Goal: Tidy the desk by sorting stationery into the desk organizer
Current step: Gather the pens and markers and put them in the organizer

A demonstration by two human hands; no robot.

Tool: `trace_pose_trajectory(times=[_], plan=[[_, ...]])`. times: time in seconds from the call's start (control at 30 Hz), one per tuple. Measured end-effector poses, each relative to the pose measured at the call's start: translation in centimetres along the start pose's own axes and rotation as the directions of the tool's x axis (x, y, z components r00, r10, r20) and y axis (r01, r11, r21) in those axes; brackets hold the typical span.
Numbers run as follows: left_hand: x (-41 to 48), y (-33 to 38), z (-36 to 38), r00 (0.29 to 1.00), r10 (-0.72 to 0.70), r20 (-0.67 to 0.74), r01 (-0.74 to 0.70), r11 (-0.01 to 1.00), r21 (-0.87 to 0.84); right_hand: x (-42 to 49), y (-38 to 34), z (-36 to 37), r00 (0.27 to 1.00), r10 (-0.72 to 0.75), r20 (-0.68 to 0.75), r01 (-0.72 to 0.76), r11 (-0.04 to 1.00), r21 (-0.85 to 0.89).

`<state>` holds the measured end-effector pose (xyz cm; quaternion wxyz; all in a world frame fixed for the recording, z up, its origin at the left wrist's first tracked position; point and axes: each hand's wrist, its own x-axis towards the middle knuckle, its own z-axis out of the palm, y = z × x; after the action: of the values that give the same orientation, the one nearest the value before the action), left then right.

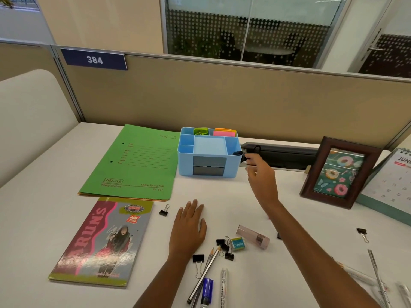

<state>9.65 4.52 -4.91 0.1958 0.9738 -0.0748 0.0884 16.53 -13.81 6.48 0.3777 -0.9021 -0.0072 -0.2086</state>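
The blue desk organizer (209,156) stands at the back of the desk. Just beside its right wall the right hand (261,174) is raised, fingertips pinching a black binder clip (255,150) (blurred against the dark tray behind). In front of the organizer the left hand (189,227) rests flat on the desk, fingers straight, holding nothing. Nearer still lie loose clips (224,245) and pencils (206,270), well apart from the organizer.

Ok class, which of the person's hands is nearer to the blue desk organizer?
Right. The right hand is raised just beside the desk organizer, at its right wall; the left hand lies flat on the desk in front of it, clearly apart.
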Motion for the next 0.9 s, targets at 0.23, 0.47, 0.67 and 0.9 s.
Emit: trace_pose_trajectory(times=[0.23, 0.47, 0.67, 0.9], plan=[[-0.1, 0.2, 0.1, 1.000, -0.014, -0.005, 0.014, 0.998, -0.056, -10.1, 1.0, 0.0, 0.967, -0.052, 0.248, 0.040, 0.998, 0.055], [0.0, 0.3, -0.1, 0.999, -0.016, 0.031, 0.018, 0.997, -0.070, -16.4, 2.3, -1.7, 0.782, -0.315, 0.537, 0.318, 0.944, 0.090], [-0.2, 0.2, 0.1, 1.000, -0.001, 0.006, 0.001, 0.999, -0.050, -18.4, 2.4, -3.4, 0.507, -0.572, 0.645, 0.671, 0.731, 0.121], [-0.2, 0.0, 0.3, 1.000, 0.005, 0.006, -0.005, 0.998, -0.056, -19.2, 3.2, -2.7, 0.401, -0.603, 0.689, 0.775, 0.625, 0.096]])
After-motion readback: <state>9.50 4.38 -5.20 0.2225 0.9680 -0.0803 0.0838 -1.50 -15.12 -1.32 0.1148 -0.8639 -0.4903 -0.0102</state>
